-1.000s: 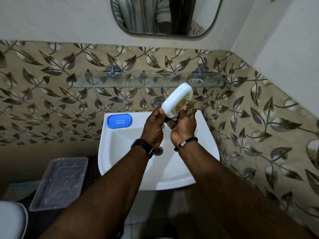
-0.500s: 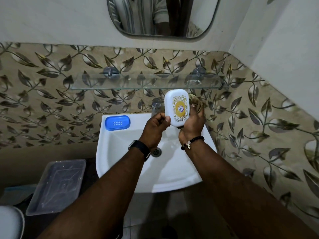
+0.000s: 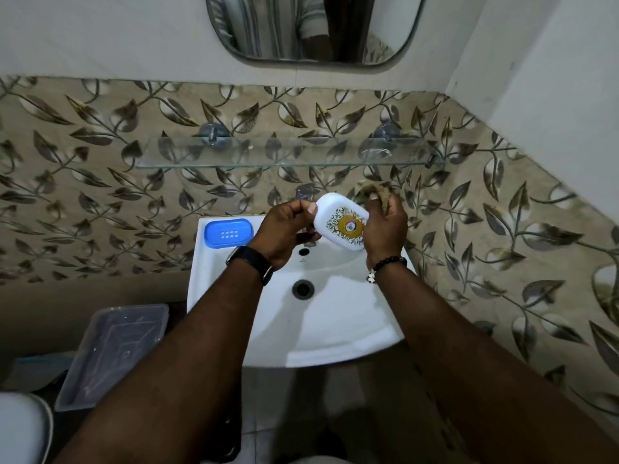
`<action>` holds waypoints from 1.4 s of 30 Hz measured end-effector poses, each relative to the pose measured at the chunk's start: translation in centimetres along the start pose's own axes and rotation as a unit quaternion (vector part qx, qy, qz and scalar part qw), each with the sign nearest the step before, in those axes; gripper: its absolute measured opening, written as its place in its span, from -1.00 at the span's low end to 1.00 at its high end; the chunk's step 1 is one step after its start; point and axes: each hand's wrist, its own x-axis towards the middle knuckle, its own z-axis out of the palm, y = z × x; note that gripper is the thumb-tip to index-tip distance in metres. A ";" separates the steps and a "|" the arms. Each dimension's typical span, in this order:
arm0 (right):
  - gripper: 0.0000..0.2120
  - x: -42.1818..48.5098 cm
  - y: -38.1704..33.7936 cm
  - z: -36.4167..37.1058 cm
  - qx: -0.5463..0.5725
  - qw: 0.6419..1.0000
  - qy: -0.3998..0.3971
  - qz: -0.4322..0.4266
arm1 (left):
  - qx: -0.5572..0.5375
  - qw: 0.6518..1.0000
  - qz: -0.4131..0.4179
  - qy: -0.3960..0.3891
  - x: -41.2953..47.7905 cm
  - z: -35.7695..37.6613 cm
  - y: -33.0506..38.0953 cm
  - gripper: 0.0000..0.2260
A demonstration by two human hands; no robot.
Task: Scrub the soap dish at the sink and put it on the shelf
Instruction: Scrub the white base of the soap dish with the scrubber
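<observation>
One soap dish (image 3: 341,222) in left grip (image 3: 284,229)

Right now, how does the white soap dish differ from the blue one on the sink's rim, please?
The white soap dish is tilted over the sink, pinched by the left hand, braced by the right hand gripping a scrubber; the blue soap dish lies flat on the rim, untouched. The white bears a gold emblem; the blue, small holes. Both are rounded oblongs.
</observation>
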 end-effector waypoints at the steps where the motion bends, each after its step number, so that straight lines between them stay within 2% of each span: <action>1: -0.73 0.2 0.0 0.4 0.040 0.997 0.029 0.063 | -0.017 1.000 0.000 0.010 -0.1 0.2 -0.3 -0.77; 2: -0.70 0.5 0.1 0.7 0.078 0.988 0.046 0.128 | -0.028 0.999 0.003 0.020 -0.2 0.5 -0.6 -0.80; 4: -0.69 0.7 0.6 0.9 0.110 0.969 0.022 0.219 | -0.027 0.999 0.010 0.040 -0.6 0.9 -1.5 -0.85; 6: -0.77 0.3 1.1 0.8 0.094 0.963 -0.002 0.252 | -0.016 0.998 0.023 0.057 -0.9 1.1 -2.3 -0.86; 9: -0.85 -0.5 1.4 0.6 0.051 0.963 0.000 0.264 | 0.004 0.996 0.053 0.068 -1.4 1.4 -3.2 -0.81; 11: -0.80 -1.5 1.5 0.9 -0.037 0.978 0.006 0.207 | -0.001 0.995 0.063 0.079 -1.5 1.8 -3.4 -0.83; 15: -0.90 -6.7 0.6 2.2 -0.066 0.997 -0.021 0.016 | 0.008 0.992 0.073 0.107 -1.1 2.5 -3.8 -0.85; 17: -0.94 -8.9 0.7 2.5 -0.072 0.993 -0.040 -0.079 | 0.011 0.990 0.075 0.122 -0.8 2.2 -3.8 -0.84; 20: -0.83 -10.0 0.6 2.3 -0.082 0.978 -0.075 -0.179 | 0.051 0.987 0.078 0.132 -0.3 1.6 -3.6 -0.83; 23: -0.76 -8.9 0.5 1.8 -0.088 0.969 -0.066 -0.220 | 0.091 0.986 0.090 0.110 -0.4 1.6 -3.4 -0.90; 25: -0.72 -7.2 0.4 1.5 -0.094 0.973 -0.052 -0.202 | 0.122 0.984 0.106 0.080 -0.7 1.6 -3.3 -0.89; 27: -0.72 -5.1 0.4 1.4 -0.074 0.984 -0.043 -0.153 | 0.199 0.970 0.128 0.054 -1.0 1.4 -3.3 -0.87; 29: -0.72 -2.6 0.2 1.3 -0.001 0.999 -0.035 -0.027 | 0.284 0.944 0.162 0.034 -1.3 1.3 -3.2 -0.87; 31: -0.71 -0.3 0.6 0.7 0.057 0.992 -0.051 0.103 | 0.377 0.895 0.240 0.007 -1.5 1.2 -3.0 -0.90; 32: -0.74 0.4 0.9 0.3 0.064 0.986 -0.062 0.140 | 0.421 0.863 0.280 -0.013 -1.5 1.2 -2.7 -0.90; 34: -0.80 1.1 1.4 -0.4 0.090 0.973 -0.084 0.195 | 0.490 0.808 0.321 -0.058 -1.4 1.2 -2.2 -0.92; 37: -0.86 0.4 1.7 -0.6 0.091 0.960 -0.128 0.231 | 0.540 0.756 0.359 -0.085 -1.4 1.0 -1.8 -0.93; 39: -0.89 0.1 2.1 -0.7 0.044 0.973 -0.100 0.205 | 0.540 0.754 0.367 -0.071 -1.6 1.0 -1.9 -0.91; 40: -0.88 0.0 2.2 -0.8 0.023 0.979 -0.071 0.190 | 0.528 0.769 0.355 -0.053 -1.7 0.9 -2.1 -0.90; 41: -0.89 0.0 2.3 -0.7 0.005 0.984 -0.042 0.170 | 0.499 0.803 0.325 -0.028 -1.8 0.9 -2.4 -0.88; 42: -0.92 -0.3 2.1 -0.8 -0.012 0.989 -0.023 0.147 | 0.439 0.856 0.273 -0.009 -2.0 1.1 -2.8 -0.84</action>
